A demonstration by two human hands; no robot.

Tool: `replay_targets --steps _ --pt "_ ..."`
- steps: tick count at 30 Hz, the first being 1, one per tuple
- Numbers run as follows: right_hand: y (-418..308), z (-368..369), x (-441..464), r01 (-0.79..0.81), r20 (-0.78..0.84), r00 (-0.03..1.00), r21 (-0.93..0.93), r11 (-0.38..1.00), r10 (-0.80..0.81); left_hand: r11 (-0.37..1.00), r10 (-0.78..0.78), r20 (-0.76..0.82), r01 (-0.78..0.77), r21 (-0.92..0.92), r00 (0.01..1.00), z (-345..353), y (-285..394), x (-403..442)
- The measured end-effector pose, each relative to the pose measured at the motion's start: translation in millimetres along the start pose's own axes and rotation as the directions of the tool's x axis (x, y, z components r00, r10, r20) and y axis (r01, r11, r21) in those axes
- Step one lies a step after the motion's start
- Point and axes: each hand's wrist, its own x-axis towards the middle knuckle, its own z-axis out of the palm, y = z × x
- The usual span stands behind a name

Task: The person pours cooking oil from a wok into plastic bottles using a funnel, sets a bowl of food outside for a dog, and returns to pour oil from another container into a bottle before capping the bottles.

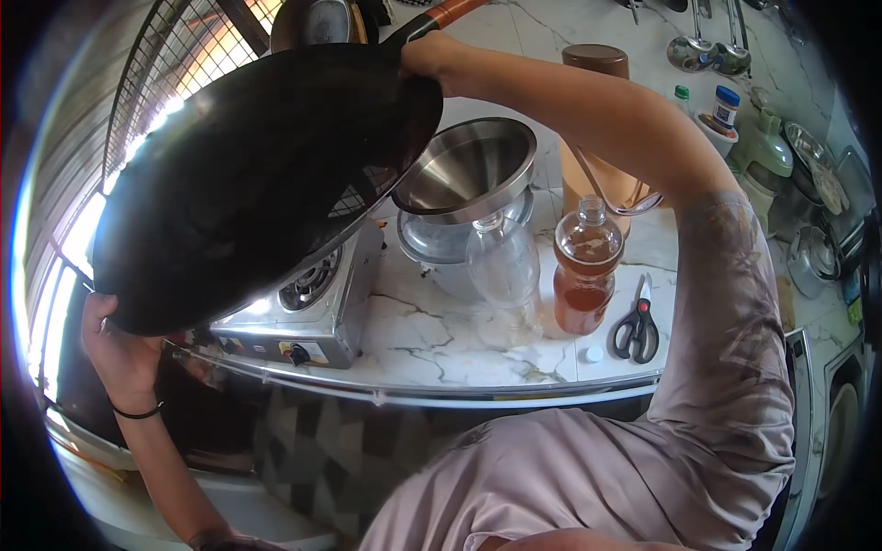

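Note:
A large black wok (pixel 266 184) is raised and tilted in front of me, over the gas stove. My left hand (pixel 119 354) is closed on its lower left rim, thumb uppermost. At the upper right, my right hand (pixel 432 60) grips the wok where the rim meets its handle (pixel 455 11). Right of the wok, a wide steel funnel (pixel 469 174) stands on a clear plastic bottle (pixel 503 262). Beside it is an uncapped bottle of reddish-brown liquid (pixel 585 298). The wok hides most of the stove.
The gas stove (pixel 312 335) is on the marble counter (pixel 432 335). A metal pot (pixel 423 241) stands behind the clear bottle. Scissors (pixel 637 332) and a white cap (pixel 594 354) lie near the front edge. A brown-lidded container (pixel 595 61) and a ladle (pixel 636 204) are farther back.

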Motion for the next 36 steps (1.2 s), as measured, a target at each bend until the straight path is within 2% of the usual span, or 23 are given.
replay_targets --steps 8,10,14,16,19,28,36 --pt "-0.4 -1.7 1.0 0.034 0.008 0.999 0.046 0.998 -0.034 1.0 0.021 -0.017 -0.021 0.016 1.0 2.4 9.8 3.2" --pt "-2.6 -2.4 -0.6 0.044 -0.018 0.999 0.023 0.999 -0.044 0.999 0.033 0.086 -0.036 0.038 0.996 1.1 12.0 5.4" --pt "-2.2 -5.9 0.5 0.032 -0.031 0.999 0.038 0.999 -0.031 1.0 0.026 0.066 -0.027 0.009 0.997 3.0 14.1 6.8" --pt "-4.2 -7.3 -7.3 0.075 0.003 0.997 0.061 0.995 -0.075 1.0 0.009 0.092 -0.009 -0.001 0.996 1.0 16.3 8.6" --pt "-4.4 -9.3 -6.0 0.06 0.015 0.998 0.045 0.997 -0.061 0.999 0.033 0.129 -0.035 0.006 0.991 6.7 17.9 7.4" --pt "-2.1 -13.0 0.2 0.047 -0.034 0.998 -0.023 0.999 -0.047 0.998 0.052 0.185 -0.058 0.027 0.981 15.6 22.2 5.1" --pt "-3.3 -16.4 1.7 0.058 -0.048 0.997 -0.011 0.998 -0.058 0.997 0.047 0.241 -0.061 0.054 0.969 9.7 27.4 10.5"
